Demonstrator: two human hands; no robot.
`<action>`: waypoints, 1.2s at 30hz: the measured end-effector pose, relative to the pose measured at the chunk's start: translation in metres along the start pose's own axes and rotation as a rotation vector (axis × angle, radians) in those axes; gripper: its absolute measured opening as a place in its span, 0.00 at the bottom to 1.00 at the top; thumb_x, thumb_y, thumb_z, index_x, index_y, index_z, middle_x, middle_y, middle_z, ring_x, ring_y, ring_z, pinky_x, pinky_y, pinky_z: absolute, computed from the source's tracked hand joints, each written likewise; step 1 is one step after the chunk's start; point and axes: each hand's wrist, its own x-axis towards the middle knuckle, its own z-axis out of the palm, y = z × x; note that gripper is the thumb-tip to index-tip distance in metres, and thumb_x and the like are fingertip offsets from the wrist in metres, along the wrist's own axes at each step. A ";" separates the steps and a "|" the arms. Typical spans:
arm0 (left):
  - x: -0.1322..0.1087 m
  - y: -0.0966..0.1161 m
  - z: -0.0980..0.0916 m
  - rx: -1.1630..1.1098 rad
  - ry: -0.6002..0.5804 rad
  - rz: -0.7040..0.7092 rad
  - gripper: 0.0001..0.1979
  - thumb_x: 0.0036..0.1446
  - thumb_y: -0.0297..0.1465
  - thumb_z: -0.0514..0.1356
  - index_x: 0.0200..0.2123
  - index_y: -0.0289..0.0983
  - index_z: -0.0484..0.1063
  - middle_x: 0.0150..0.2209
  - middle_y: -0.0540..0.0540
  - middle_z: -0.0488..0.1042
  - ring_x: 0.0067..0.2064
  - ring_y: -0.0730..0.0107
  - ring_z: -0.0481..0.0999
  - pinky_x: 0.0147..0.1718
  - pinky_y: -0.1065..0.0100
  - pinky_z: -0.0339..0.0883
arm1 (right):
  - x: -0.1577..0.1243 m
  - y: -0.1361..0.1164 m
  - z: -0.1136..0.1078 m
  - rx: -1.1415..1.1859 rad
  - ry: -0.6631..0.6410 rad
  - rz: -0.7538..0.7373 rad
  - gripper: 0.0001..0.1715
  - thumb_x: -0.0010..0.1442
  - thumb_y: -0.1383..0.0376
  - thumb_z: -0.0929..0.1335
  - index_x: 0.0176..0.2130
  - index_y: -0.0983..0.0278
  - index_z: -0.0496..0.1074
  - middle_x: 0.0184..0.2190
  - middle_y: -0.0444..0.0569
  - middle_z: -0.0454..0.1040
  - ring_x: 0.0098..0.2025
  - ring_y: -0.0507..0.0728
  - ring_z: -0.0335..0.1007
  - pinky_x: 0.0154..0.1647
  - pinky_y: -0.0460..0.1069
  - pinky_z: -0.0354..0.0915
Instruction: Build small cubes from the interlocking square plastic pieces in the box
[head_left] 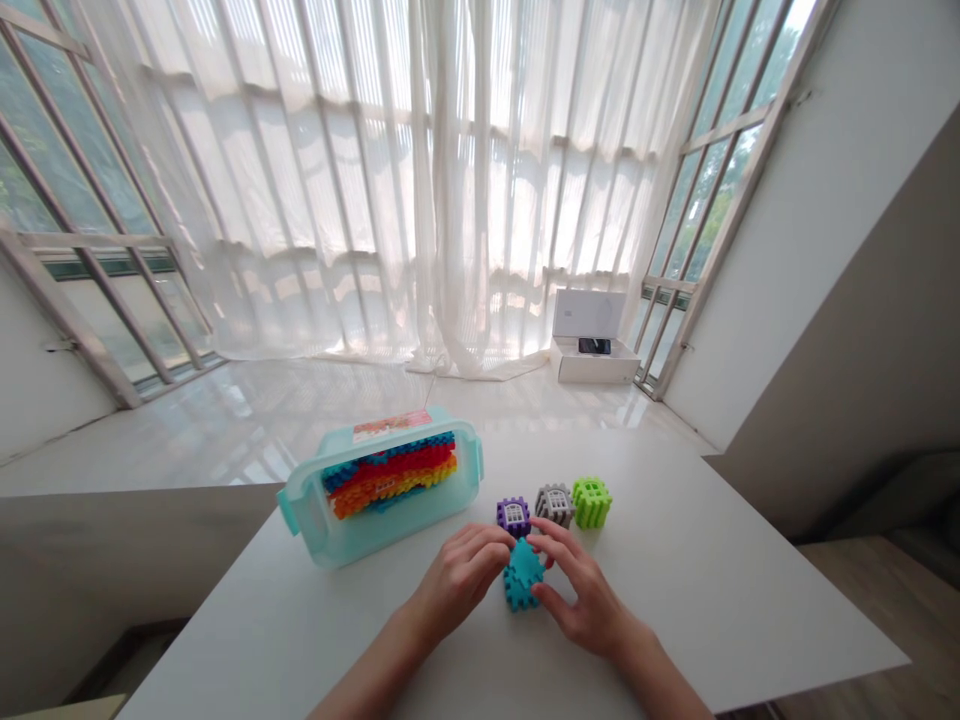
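A turquoise block cube (522, 578) with toothed edges stands on the white table between my hands, its upper piece lying askew. My left hand (466, 568) has its fingers curled at the cube's upper left edge, and its fingertips are partly hidden. From the other side, my right hand (579, 590) grips the cube, with the thumb near its lower right and the fingers at its top. Just beyond stand a purple cube (514, 516) with a white window piece, a grey cube (555, 505) with a similar window, and a lime green cube (592, 502).
A pale turquoise plastic tub (352, 545) lies left of my hands, holding many flat interlocking pieces (394, 475) in blue, red, orange and yellow. At the back right, an open white box (596, 365) with a dark phone-like object (594, 346) stands by the curtain (450, 200).
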 end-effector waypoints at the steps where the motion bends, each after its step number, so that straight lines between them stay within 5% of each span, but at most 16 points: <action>1: 0.000 0.000 0.001 -0.016 -0.001 -0.008 0.06 0.64 0.22 0.55 0.37 0.38 0.67 0.40 0.43 0.77 0.41 0.67 0.76 0.42 0.67 0.70 | 0.000 0.000 -0.001 0.016 -0.022 0.002 0.26 0.64 0.68 0.66 0.61 0.60 0.62 0.65 0.59 0.59 0.59 0.63 0.65 0.51 0.54 0.71; 11: 0.001 0.003 -0.003 -0.119 -0.137 -0.162 0.01 0.65 0.28 0.57 0.38 0.40 0.68 0.44 0.43 0.77 0.44 0.67 0.78 0.43 0.68 0.70 | 0.002 0.000 -0.002 0.121 -0.003 0.072 0.17 0.60 0.66 0.71 0.50 0.60 0.71 0.53 0.55 0.71 0.49 0.59 0.71 0.49 0.53 0.71; 16: 0.003 0.004 -0.011 -0.184 -0.259 -0.260 0.14 0.57 0.39 0.66 0.43 0.41 0.70 0.44 0.44 0.78 0.45 0.63 0.77 0.44 0.66 0.70 | 0.003 0.003 -0.004 0.087 0.001 0.090 0.18 0.58 0.67 0.72 0.48 0.61 0.70 0.51 0.55 0.70 0.52 0.60 0.70 0.53 0.54 0.68; 31: 0.004 0.001 -0.015 -0.253 -0.400 -0.316 0.11 0.57 0.40 0.65 0.40 0.40 0.75 0.43 0.44 0.78 0.45 0.62 0.77 0.45 0.66 0.68 | 0.000 0.005 -0.005 0.059 -0.094 0.121 0.22 0.53 0.68 0.75 0.48 0.61 0.70 0.48 0.53 0.70 0.50 0.60 0.70 0.53 0.53 0.67; 36: 0.001 0.003 -0.013 -0.182 -0.435 -0.423 0.21 0.47 0.41 0.71 0.43 0.40 0.72 0.41 0.47 0.77 0.43 0.60 0.76 0.41 0.64 0.69 | 0.001 0.004 -0.007 0.052 -0.114 0.127 0.21 0.53 0.68 0.74 0.47 0.61 0.70 0.49 0.53 0.70 0.50 0.61 0.70 0.53 0.53 0.67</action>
